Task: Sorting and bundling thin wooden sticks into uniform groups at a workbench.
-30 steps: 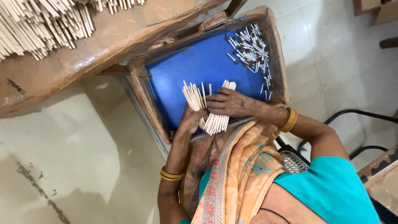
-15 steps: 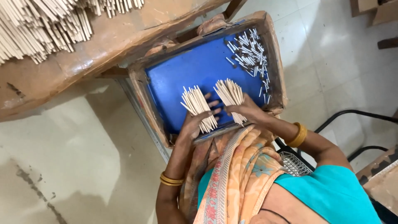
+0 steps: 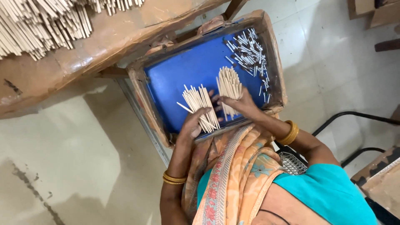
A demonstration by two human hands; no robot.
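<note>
A blue tray (image 3: 179,71) with a worn brown rim lies in front of me. My left hand (image 3: 192,124) grips a fanned bunch of thin pale sticks (image 3: 199,103) at the tray's near edge. My right hand (image 3: 238,104) holds a second, tighter bunch of pale sticks (image 3: 229,84) just to the right, its ends pointing away from me. The two bunches are a little apart. Several short dark-tipped sticks (image 3: 250,50) lie scattered in the tray's far right corner.
A brown table (image 3: 104,37) at the upper left carries a heap of long pale sticks (image 3: 37,25). A black metal tube frame (image 3: 354,116) stands at the right on the tiled floor. Cardboard boxes (image 3: 366,8) sit at the top right.
The single bunch held between both hands has been split in two. My right hand has moved right with its share, and both bunches now fan out over the blue tray.
</note>
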